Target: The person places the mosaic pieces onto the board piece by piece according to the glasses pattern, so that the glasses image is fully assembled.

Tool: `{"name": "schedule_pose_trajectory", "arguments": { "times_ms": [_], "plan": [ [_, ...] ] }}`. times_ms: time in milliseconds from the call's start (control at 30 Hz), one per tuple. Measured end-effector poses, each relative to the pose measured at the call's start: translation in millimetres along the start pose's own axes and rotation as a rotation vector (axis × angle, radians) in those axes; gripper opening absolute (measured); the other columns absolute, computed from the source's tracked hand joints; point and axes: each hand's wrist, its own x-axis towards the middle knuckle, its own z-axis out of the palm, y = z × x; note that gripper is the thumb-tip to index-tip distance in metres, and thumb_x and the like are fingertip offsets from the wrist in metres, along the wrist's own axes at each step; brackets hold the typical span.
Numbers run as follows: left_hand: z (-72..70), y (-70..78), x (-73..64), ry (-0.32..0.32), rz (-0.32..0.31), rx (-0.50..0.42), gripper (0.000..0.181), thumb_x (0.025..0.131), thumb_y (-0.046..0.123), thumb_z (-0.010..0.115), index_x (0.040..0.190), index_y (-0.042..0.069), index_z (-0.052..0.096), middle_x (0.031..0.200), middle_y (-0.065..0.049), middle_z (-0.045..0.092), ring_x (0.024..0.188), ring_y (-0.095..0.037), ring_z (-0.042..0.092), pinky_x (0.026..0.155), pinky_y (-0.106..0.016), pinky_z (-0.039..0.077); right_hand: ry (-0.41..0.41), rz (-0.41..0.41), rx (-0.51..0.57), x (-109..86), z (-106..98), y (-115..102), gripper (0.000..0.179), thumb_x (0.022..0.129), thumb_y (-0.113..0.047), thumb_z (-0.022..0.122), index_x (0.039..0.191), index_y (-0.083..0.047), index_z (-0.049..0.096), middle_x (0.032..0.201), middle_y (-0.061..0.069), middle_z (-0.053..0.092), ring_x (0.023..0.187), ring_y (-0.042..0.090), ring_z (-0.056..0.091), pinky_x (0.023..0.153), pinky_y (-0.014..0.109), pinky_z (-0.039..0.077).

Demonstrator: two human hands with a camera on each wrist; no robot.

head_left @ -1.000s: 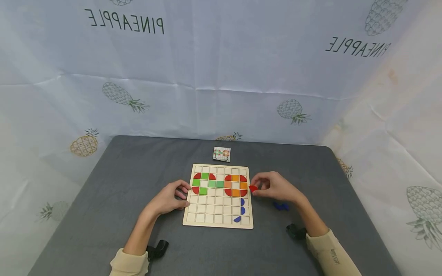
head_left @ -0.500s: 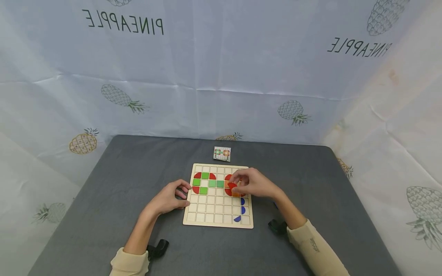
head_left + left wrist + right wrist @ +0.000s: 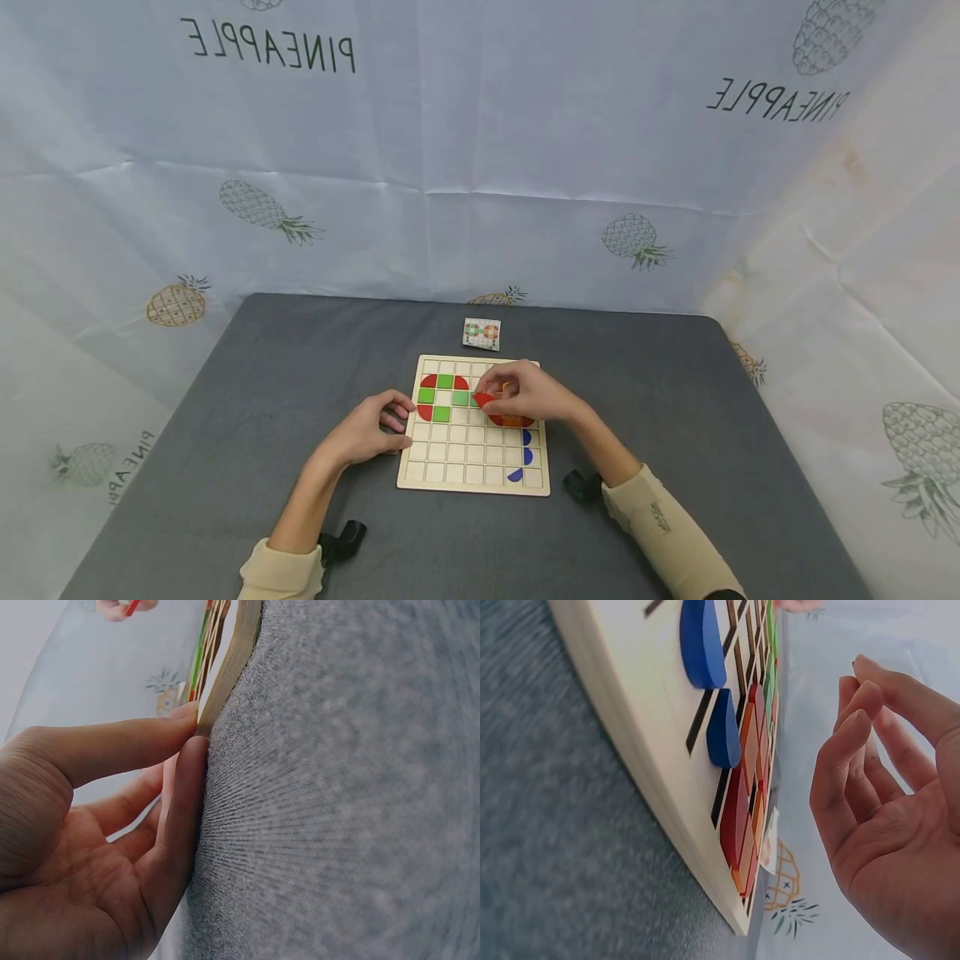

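Note:
A square wooden grid board (image 3: 472, 467) lies on the table, with red, green and orange tiles in its upper cells. My left hand (image 3: 375, 429) holds its left edge, thumb and fingertips against the rim; the left wrist view shows the thumb (image 3: 135, 746) at the board's edge (image 3: 225, 679). Above the middle of the board, my right hand (image 3: 528, 390) pinches a red curved tile (image 3: 483, 401) and covers part of the right-hand cluster. From the right wrist, that tile is mostly hidden behind the fingers (image 3: 847, 750).
Blue half-round tiles (image 3: 528, 457) sit on the board's right side. A small pattern card (image 3: 482, 333) lies beyond its far edge. Dark wrist-camera mounts (image 3: 343, 542) hang by both wrists, low over the grey table (image 3: 637, 367). Pineapple-print cloth (image 3: 480, 125) stands behind.
My right hand has carried the red tile leftward, from beside the board's right edge to over its middle. The left hand has stayed at the left edge.

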Motion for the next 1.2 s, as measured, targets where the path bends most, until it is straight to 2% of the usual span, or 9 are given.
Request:
{"name": "schedule_pose_trajectory", "arguments": {
  "times_ms": [333, 533, 700, 933, 1100, 1200],
  "plan": [
    [0.8, -2.2, 1.1, 0.006, 0.002, 0.009, 0.046, 0.088, -0.004, 0.085, 0.128, -0.002, 0.064, 0.117, -0.02, 0.06, 0.097, -0.022, 0.064, 0.068, -0.035, 0.062, -0.041, -0.036, 0.028, 7.2, 3.2, 1.4, 0.022, 0.099, -0.01, 0.079, 0.121, -0.006, 0.075, 0.11, 0.011, 0.077, 0.08, 0.007, 0.065, 0.078, 0.024, 0.058],
    [0.2, -2.4, 1.5, 0.007, -0.001, 0.011, 0.046, 0.088, -0.003, 0.085, 0.129, -0.003, 0.064, 0.117, -0.02, 0.06, 0.097, -0.023, 0.064, 0.067, -0.035, 0.061, -0.063, -0.046, 0.035, 8.2, 3.9, 0.8, 0.019, 0.099, -0.007, 0.078, 0.118, -0.005, 0.075, 0.103, 0.013, 0.076, 0.075, 0.008, 0.064, 0.075, 0.025, 0.058],
    [-0.1, -1.7, 2.2, 0.006, 0.0, 0.018, 0.046, 0.088, -0.003, 0.085, 0.129, -0.002, 0.064, 0.117, -0.02, 0.061, 0.098, -0.023, 0.065, 0.067, -0.035, 0.061, -0.055, -0.031, 0.011, 9.1, 3.9, 0.9, 0.013, 0.101, -0.012, 0.078, 0.113, -0.009, 0.08, 0.108, 0.009, 0.081, 0.08, 0.007, 0.069, 0.079, 0.024, 0.059],
    [-1.0, -1.5, 3.5, 0.011, 0.0, 0.026, 0.046, 0.087, -0.003, 0.085, 0.128, -0.002, 0.065, 0.117, -0.019, 0.061, 0.098, -0.023, 0.065, 0.067, -0.035, 0.06, -0.046, -0.016, -0.034, 9.0, 3.1, -0.2, 0.019, 0.101, -0.019, 0.079, 0.118, -0.013, 0.084, 0.106, 0.004, 0.084, 0.078, 0.006, 0.064, 0.073, 0.021, 0.053],
    [-0.8, -2.4, 3.8, 0.015, -0.001, 0.028, 0.046, 0.086, -0.003, 0.085, 0.128, -0.002, 0.065, 0.117, -0.019, 0.061, 0.098, -0.024, 0.065, 0.067, -0.035, 0.06, -0.069, 0.0, 0.0, 8.8, 3.4, -0.2, 0.02, 0.102, -0.021, 0.077, 0.119, -0.012, 0.084, 0.09, 0.01, 0.082, 0.07, 0.007, 0.065, 0.072, 0.022, 0.054],
    [-0.7, -2.6, 3.8, 0.011, -0.003, 0.024, 0.046, 0.087, -0.003, 0.085, 0.128, -0.002, 0.065, 0.117, -0.019, 0.061, 0.098, -0.024, 0.065, 0.067, -0.034, 0.06, -0.057, -0.004, -0.007, 10.0, 4.8, 1.0, 0.019, 0.102, -0.021, 0.077, 0.118, -0.013, 0.084, 0.089, 0.009, 0.082, 0.067, 0.006, 0.062, 0.069, 0.022, 0.051]
  ]
}}
